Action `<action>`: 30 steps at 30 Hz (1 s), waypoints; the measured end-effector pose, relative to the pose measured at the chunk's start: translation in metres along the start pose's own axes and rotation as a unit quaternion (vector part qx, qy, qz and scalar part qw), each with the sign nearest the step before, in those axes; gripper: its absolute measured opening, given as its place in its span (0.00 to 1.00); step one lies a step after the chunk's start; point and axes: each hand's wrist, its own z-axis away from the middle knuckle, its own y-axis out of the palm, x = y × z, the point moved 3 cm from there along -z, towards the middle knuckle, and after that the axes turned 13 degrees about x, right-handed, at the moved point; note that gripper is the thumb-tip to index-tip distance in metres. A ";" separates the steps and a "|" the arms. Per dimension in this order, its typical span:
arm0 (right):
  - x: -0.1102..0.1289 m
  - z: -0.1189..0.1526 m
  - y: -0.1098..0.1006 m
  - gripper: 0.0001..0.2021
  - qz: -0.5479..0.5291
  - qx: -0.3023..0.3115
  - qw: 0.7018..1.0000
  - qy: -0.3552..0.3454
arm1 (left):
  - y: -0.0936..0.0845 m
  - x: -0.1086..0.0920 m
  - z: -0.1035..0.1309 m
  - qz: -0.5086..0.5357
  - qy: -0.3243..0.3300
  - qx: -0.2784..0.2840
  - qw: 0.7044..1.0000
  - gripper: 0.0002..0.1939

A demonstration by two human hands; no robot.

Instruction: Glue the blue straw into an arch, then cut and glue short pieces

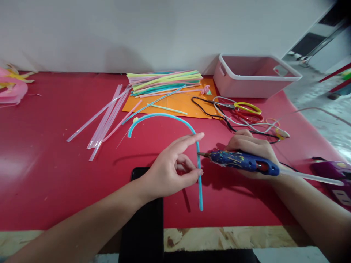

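Observation:
My left hand (175, 164) grips a blue pipe cleaner (200, 190) between thumb and fingers, holding it above the red table. Its upper part curves in an arch to the left, while the lower end hangs straight. In my right hand (251, 146) is a dark blue hot glue gun (233, 159), smeared with dried glue. The gun's metal nozzle meets the pipe cleaner, or nearly so, between my left thumb and index finger. A clear glue stick (307, 176) sticks out of the gun's back end.
Coloured pipe cleaners (164, 82) lie on an orange sheet (203, 106), with translucent pink sticks (112, 117) to their left. Scissors (246, 107) and tangled cables (230, 122) lie before a pink bin (244, 86). A black phone-like slab (145, 226) sits under my left wrist. A purple object (331, 175) is at right.

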 end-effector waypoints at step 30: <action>0.005 0.004 0.002 0.07 0.146 0.009 0.989 -0.002 | 0.001 0.007 0.001 -0.116 -0.008 -0.040 0.992 0.37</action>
